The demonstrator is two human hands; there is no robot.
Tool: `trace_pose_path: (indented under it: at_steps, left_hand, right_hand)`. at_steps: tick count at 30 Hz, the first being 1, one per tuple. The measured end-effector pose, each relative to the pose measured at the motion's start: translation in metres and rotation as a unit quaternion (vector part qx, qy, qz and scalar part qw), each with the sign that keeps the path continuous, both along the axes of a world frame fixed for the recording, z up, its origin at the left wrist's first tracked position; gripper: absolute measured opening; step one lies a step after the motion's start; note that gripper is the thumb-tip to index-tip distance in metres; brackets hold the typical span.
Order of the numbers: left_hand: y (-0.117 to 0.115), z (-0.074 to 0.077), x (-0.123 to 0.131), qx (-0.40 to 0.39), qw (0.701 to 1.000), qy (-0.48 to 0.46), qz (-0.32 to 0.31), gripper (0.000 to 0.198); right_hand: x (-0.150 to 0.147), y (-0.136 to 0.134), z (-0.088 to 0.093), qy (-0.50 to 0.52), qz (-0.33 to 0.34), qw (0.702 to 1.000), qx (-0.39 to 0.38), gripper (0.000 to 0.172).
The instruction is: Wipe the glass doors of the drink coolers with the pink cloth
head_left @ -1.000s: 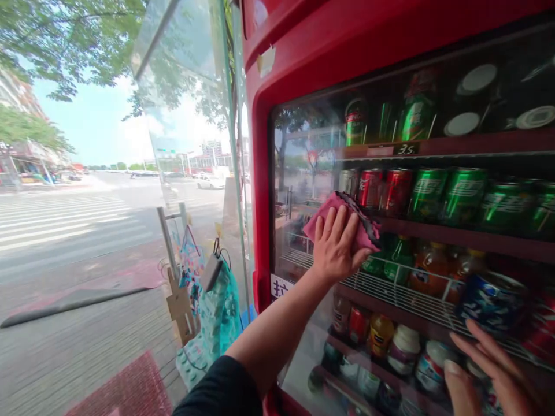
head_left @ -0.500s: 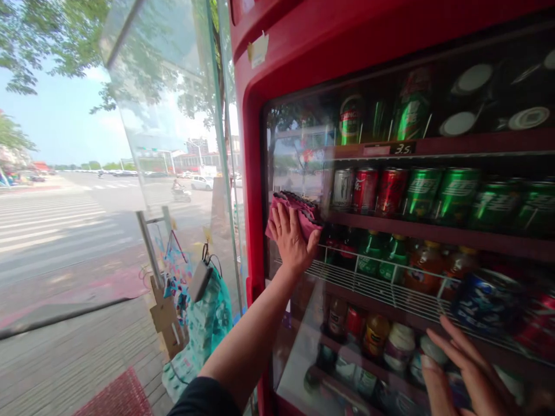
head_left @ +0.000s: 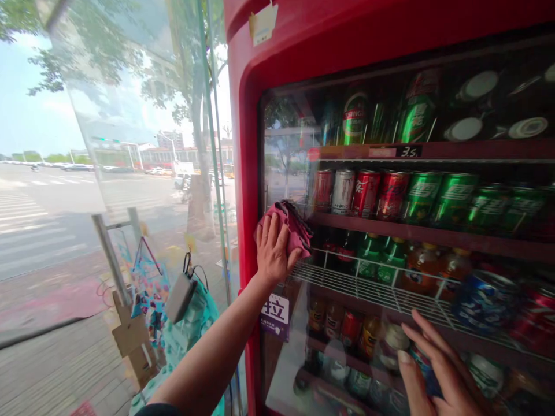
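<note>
My left hand [head_left: 273,251] is shut on a folded pink cloth [head_left: 291,226] with a dark edge, pressing it to the glass door [head_left: 286,370] of a red vending machine, near the door's left edge. My right hand [head_left: 433,370] lies low on the same glass with its fingers spread, holding nothing. Behind the glass, rows of green cans [head_left: 437,199] and red cans [head_left: 366,193] stand on a shelf above a wire rack [head_left: 373,292] of bottles.
The machine's red frame [head_left: 240,173] rises left of my hands. A purple sign [head_left: 275,316] sits on the glass. To the left stand a glass panel [head_left: 130,104] and a hanging teal bag [head_left: 191,329]. Beyond lie a pavement and a road crossing.
My left hand and the cloth have slid left along the glass toward the red frame. The head view has turned left, shifting the machine left in the picture. My right hand stays low on the glass.
</note>
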State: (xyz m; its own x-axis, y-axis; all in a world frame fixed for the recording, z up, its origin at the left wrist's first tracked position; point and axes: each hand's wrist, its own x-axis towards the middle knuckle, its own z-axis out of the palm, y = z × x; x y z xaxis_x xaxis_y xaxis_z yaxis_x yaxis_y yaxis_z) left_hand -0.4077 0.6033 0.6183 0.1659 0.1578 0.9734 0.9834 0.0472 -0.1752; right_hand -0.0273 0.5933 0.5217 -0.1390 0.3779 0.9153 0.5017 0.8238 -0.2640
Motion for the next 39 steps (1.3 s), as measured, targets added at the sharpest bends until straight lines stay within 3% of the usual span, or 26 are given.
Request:
trace_pose_path:
  at_steps: [3,8,10,13,16,19,22,25,27,31,33,34,36,39]
  left_hand:
    - [0.009,0.018,0.011,0.019,1.000,-0.022,-0.006,0.087]
    - [0.026,0.063,0.034,0.022,0.999,-0.018,-0.046,0.089]
    - [0.027,0.070,0.042,0.007,0.999,0.010,-0.053,0.091]
    - [0.020,0.060,0.045,-0.041,0.995,0.073,-0.049,0.092]
    - [0.007,0.032,0.030,-0.068,0.991,0.106,-0.040,0.094]
    - [-0.003,0.003,0.009,-0.053,0.995,0.082,-0.030,0.099]
    - [-0.004,-0.007,-0.004,-0.036,0.998,0.051,-0.023,0.103]
    - [0.003,0.014,-0.002,-0.025,0.999,0.024,-0.027,0.101]
    - [0.010,0.048,0.006,-0.020,0.999,-0.016,-0.031,0.098]
    - [0.022,0.129,0.032,-0.014,0.994,-0.096,-0.048,0.096]
    - [0.028,0.154,0.051,-0.014,0.992,-0.108,-0.056,0.095]
    - [0.030,0.159,0.062,-0.017,0.993,-0.100,-0.060,0.095]
    - [0.034,0.153,0.080,-0.031,0.996,-0.046,-0.073,0.096]
    - [0.035,0.121,0.087,-0.067,0.989,0.093,-0.095,0.094]
  right_hand:
    - [-0.005,-0.005,0.002,-0.007,-0.018,1.000,0.003,0.035]
    - [-0.029,-0.019,0.015,0.006,-0.032,0.999,-0.012,0.030]
    - [-0.042,-0.024,0.019,0.007,-0.026,0.999,-0.024,0.031]
    - [-0.058,-0.030,0.021,-0.004,-0.013,0.999,-0.038,0.032]
    - [-0.069,-0.033,0.021,-0.012,-0.001,0.999,-0.044,0.033]
    - [-0.072,-0.033,0.020,-0.016,0.009,0.999,-0.042,0.035]
    - [-0.070,-0.032,0.021,-0.014,0.011,0.999,-0.040,0.036]
    - [-0.062,-0.031,0.023,-0.009,0.008,0.999,-0.043,0.036]
    - [-0.056,-0.028,0.024,-0.002,0.000,0.999,-0.043,0.037]
    - [-0.044,-0.022,0.030,0.016,-0.018,0.999,-0.031,0.037]
    - [-0.042,-0.019,0.034,0.025,-0.022,0.999,-0.024,0.039]
    - [-0.042,-0.018,0.037,0.028,-0.020,0.999,-0.023,0.039]
    - [-0.045,-0.016,0.041,0.029,-0.012,0.999,-0.022,0.040]
    - [-0.051,-0.014,0.045,0.025,0.000,1.000,-0.017,0.041]
